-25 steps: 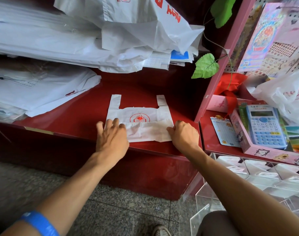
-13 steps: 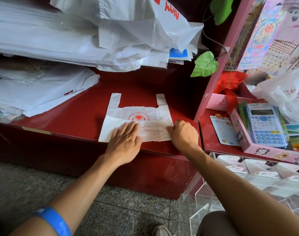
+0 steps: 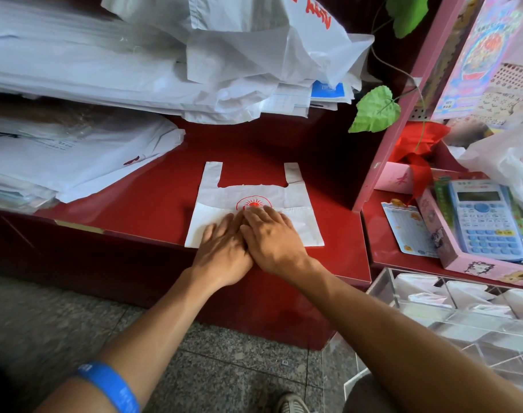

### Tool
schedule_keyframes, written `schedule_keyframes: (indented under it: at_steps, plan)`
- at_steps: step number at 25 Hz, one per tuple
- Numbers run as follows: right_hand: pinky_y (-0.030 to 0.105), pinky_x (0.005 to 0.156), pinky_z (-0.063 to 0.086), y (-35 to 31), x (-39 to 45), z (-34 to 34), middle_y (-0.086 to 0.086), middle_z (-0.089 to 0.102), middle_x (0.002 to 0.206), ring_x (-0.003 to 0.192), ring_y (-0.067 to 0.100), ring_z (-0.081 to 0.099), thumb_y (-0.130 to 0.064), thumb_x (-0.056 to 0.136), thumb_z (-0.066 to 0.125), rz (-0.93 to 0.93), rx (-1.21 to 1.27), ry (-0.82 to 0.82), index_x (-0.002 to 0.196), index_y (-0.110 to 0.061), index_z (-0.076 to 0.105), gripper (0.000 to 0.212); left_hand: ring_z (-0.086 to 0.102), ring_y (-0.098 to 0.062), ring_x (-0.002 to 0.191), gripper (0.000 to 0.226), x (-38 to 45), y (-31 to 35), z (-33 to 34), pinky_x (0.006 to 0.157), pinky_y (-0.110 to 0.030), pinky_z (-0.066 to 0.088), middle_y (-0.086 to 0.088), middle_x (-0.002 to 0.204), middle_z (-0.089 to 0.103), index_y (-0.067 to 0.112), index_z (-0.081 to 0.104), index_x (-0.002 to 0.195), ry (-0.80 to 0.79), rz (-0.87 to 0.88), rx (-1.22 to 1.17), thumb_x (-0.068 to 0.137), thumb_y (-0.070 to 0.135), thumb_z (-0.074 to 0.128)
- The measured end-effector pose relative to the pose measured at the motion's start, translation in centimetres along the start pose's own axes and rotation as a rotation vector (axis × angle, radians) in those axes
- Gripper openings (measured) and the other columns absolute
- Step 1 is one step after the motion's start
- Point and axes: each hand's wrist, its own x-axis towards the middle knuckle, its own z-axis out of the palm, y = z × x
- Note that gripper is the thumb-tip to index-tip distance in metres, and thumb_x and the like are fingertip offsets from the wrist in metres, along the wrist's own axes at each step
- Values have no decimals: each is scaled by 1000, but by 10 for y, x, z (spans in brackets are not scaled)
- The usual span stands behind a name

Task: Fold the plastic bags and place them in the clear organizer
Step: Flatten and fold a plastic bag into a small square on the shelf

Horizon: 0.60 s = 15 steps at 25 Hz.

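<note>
While both palms lie flat with the fingers straight, the left hand and the right hand press side by side on the white plastic bag, neither curling round it nor pinching any part of it; the right hand partly overlaps the left at the knuckles. Beneath them the bag's bottom half is folded up over its body, the folded edge running just under a red sun-like logo (its lower part is hidden by the fingertips), and the two handles point away from the person. That bag lies at the near edge of the red shelf, well short of the clear organizer, which stands lower down at the right with several folded white bags visible in its compartments. On the left wrist sits a blue wristband. Farther back on the shelf, a heap of white bags is stacked at the rear, some with red print, and a second flat stack rests at the left. To the right, past a pink upright, a blue calculator lies in a pink box, and green leaves hang on a thin stem above. Grey speckled floor shows below.
</note>
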Motion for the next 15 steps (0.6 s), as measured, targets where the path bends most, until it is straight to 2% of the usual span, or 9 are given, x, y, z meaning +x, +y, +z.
schedule_keyframes:
  at_steps: [3,6,9,15]
  plan:
    - [39,122,-1,10,1,1,-2,10,166,152,17,3,-44,106,22,108,61,-129,157,-20,18,57,-7,-11,152,82,4,-5,-3,121,-39,-2,8,166,-4,24,3,159,-2,-60,-79,86,60,10]
    - [38,122,-8,19,-4,-2,-5,-5,166,152,15,-9,-50,105,16,160,-12,-190,158,-21,2,62,-15,-12,151,70,8,-14,-9,121,-43,-8,10,165,-11,28,1,158,-66,-113,-93,98,53,27]
    - [38,122,-10,31,-12,-8,-4,-10,165,151,15,-13,-57,103,14,209,-77,-192,158,-21,-4,68,-14,-14,151,62,5,-28,-10,121,-44,-9,8,165,-12,27,1,158,-16,-170,-88,102,45,19]
    - [40,122,-9,54,-21,-19,-2,-12,165,151,17,-14,-66,98,10,291,-106,-209,157,-18,-6,78,-9,-11,151,65,-3,-52,-12,122,-45,-5,8,165,-10,25,0,159,-8,-211,-46,102,53,13]
